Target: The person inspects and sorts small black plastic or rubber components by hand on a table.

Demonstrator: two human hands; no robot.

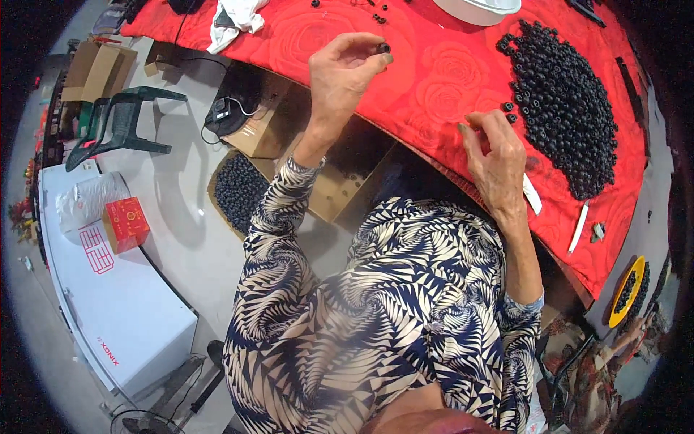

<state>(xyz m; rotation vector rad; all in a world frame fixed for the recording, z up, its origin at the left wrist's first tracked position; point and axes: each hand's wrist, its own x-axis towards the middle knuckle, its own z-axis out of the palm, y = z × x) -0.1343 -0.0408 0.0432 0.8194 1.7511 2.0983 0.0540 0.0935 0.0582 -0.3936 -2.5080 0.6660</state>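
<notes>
Raised over the far edge of the red cloth, my left hand [340, 76] pinches a small dark bead [383, 48] between thumb and forefinger. My right hand [497, 159] hovers low at the near edge of the cloth, fingers loosely bent and thumb a little apart from the forefinger. Nothing shows between them. Close to its knuckles lie two loose black beads [510, 113]. Beyond these spreads a large heap of black beads [564, 108] on the red cloth [448, 72].
A white basin [481, 9] and a white cloth [235, 22] lie at the far side. White strips [578, 228] rest right of my right hand. Below the table edge stands a box of dark beads [240, 192]. Another person's arm [622, 347] shows by a yellow tray [626, 291].
</notes>
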